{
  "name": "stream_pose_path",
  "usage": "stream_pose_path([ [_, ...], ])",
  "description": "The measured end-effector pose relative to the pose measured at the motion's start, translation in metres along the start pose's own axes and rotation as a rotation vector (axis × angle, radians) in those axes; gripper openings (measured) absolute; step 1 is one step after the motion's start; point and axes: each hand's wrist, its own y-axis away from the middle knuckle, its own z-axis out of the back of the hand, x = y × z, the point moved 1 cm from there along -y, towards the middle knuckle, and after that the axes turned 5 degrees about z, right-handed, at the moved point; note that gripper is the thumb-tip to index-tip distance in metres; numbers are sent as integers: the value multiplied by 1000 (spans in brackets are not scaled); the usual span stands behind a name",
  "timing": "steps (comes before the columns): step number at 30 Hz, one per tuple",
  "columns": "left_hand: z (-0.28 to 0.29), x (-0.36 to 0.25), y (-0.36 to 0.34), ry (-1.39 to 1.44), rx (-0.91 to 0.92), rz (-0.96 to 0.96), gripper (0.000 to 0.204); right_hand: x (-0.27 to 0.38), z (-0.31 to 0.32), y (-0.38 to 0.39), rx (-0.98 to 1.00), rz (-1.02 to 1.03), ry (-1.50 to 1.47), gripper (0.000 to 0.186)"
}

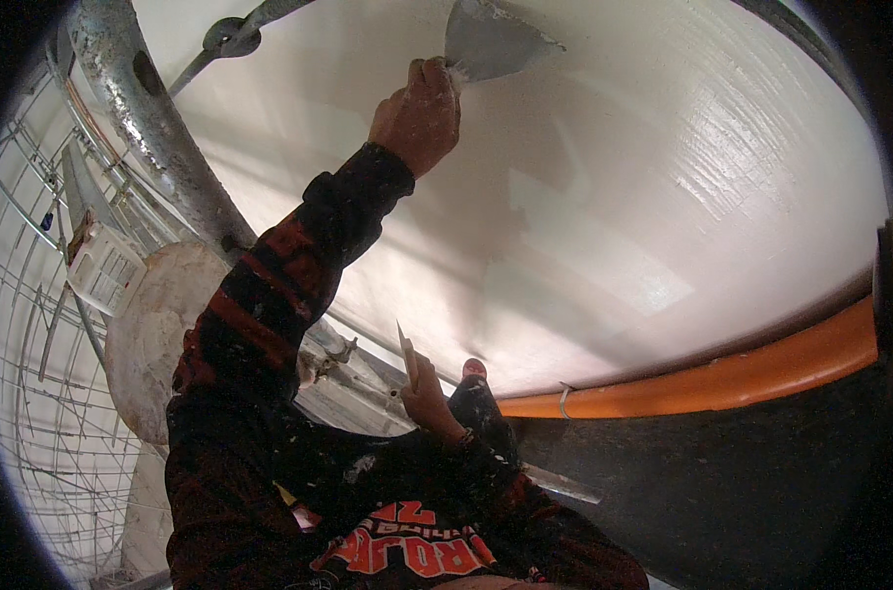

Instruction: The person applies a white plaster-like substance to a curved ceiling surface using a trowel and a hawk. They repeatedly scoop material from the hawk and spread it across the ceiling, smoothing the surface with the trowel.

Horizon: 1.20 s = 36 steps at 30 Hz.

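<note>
My left hand (415, 113) is raised on an outstretched arm, with its fingers closed round a putty knife (496, 41). The wide grey triangular blade lies against or very close to the white wall (604, 167), and some white paste clings near its base. Low in front of my torso, my right hand (432, 401) grips a thin, pale, pointed tool (408, 354), seen nearly edge-on. It looks like a second scraper, but its flat face does not show. Ridged, shiny streaks mark the wall's right part, and a glossy patch lies lower down.
A thick metal scaffold tube (147, 108) slants along the left. Beyond it are wire mesh (53, 393), a white container (105, 267) and a round, stained beige surface (166, 329). An orange pipe-like bar (702, 372) curves along the wall's lower edge, above a dark surface (702, 472).
</note>
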Motion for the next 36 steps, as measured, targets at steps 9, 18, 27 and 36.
stream_pose_path([
  [9,-2,-13,2,-74,5,-21,26,3,7,-2,18,-146,-50,67],
  [18,-9,-11,2,-94,-49,5,24,2,9,-3,8,-123,-74,76],
  [27,-6,-16,4,-157,-65,-12,29,-8,6,0,27,-89,-79,93],
  [36,-13,-14,2,-71,-41,-5,28,-6,10,0,42,-109,-116,93],
])
